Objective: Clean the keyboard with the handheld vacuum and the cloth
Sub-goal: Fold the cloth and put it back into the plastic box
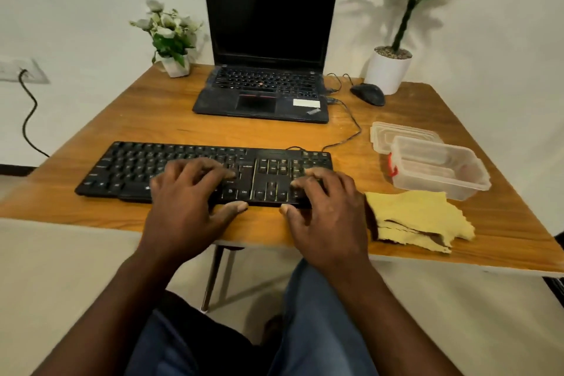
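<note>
Left hand (183, 198) and right hand (323, 207) rest palm-down on keyboard (128, 168), each grip spread, holding nothing; cloth (421, 217) just right.

Keyboard (195, 169) lies on tabletop (171, 122), near front edge, left of centre. Both hands on it: left hand (189, 201) over middle keys, right hand (323, 207) over right end. Cloth (418, 217) on tabletop just right of right hand, touching it. Open container (439, 168) behind cloth; lid (396, 131) behind container, partly under it. Laptop (268, 70) behind keyboard, screen upright. Mouse (367, 94) right of laptop. Tall potted plant (389, 67) behind mouse at back right corner. Small flower pot (172, 40) left of laptop.
</note>
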Available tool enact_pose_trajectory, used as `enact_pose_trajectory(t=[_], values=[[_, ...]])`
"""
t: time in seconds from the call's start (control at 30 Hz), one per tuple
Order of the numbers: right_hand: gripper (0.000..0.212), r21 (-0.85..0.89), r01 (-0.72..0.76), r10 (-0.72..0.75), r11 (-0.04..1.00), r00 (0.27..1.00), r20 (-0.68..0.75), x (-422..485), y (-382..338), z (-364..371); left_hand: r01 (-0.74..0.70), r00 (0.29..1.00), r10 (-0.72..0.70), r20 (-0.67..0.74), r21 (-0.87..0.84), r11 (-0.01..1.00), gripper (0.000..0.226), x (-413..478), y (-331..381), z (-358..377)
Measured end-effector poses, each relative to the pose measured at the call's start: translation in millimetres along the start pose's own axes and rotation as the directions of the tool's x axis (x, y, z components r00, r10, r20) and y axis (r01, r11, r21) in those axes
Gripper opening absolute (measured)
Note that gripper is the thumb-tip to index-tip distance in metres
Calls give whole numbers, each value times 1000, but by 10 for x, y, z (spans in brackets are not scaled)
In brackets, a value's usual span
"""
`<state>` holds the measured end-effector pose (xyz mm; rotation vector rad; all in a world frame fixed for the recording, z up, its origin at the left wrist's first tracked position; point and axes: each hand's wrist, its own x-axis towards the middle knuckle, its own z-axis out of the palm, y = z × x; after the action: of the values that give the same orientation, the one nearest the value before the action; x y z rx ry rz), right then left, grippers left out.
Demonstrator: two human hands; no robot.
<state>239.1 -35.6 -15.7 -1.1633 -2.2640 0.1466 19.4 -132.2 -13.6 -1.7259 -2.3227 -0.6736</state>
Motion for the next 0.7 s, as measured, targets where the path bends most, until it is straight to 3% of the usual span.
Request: enact_pose_trajectory(t=[0.17, 0.27, 0.47, 0.7], values=[[40, -27, -101, 102, 994, 994, 38, 44, 65, 107, 176, 984, -177, 25, 58, 983, 87, -13, -387, -75], [39, -45, -125, 127, 991, 991, 42, 87, 58, 130, 179, 982, -180, 60, 20, 984, 95, 68, -445, -9], [38, -64, -229, 231, 971, 973, 22, 301, 158, 141, 123, 991, -120, 58, -48, 991, 84, 439, -327, 181], [42, -98, -278, 279, 956, 960, -5, 643, 242, 321, 96, 995, -96, 39, 5, 995, 82, 864, -246, 432]])
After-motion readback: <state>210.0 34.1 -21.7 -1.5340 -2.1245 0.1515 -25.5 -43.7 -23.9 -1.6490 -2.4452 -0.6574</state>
